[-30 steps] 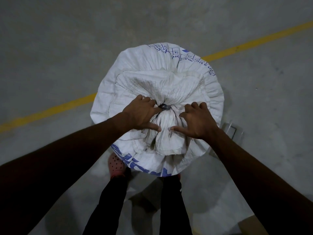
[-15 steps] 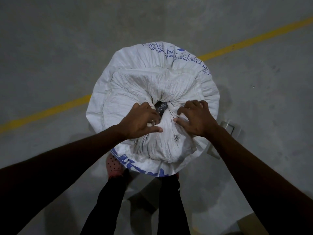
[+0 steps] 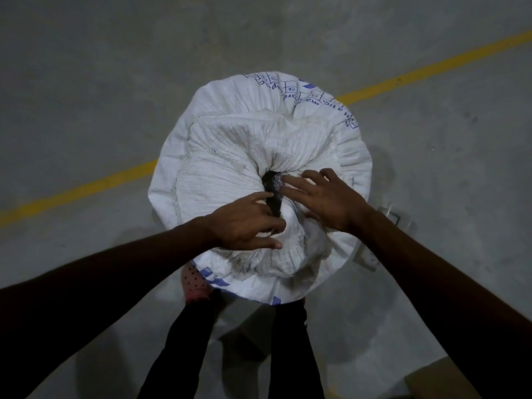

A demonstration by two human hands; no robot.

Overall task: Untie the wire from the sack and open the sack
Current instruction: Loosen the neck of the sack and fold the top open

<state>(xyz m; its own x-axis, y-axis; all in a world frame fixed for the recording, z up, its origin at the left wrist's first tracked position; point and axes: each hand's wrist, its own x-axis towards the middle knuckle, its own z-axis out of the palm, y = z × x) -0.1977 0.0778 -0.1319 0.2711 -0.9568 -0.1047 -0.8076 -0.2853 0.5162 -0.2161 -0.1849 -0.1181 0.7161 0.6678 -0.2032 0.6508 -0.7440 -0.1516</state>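
Head view. The sack [image 3: 259, 133] stood upright on the concrete floor [image 3: 86, 82] just in front of my legs, its gathered mouth facing up at me. A dark slit [image 3: 273, 194] had opened at the centre of the gathers, with something dark and glinting inside. My left hand [image 3: 244, 226] was curled on a fold of the fabric at the near-left edge of the slit, thumb stretched along the cloth. My right hand [image 3: 325, 200] lay spread flat on the right side, fingertips [image 3: 288, 180] at the lip of the slit, gripping nothing.

I could not make out the wire; the light was dim, so it may have been off or buried in the folds.

Risks, as I judged them: if the wire was caught in the gathers, pulling the mouth apart could snag and tear the weave. An uneven pull from one hand could tip the sack toward me. A sharp wire end could prick a finger.
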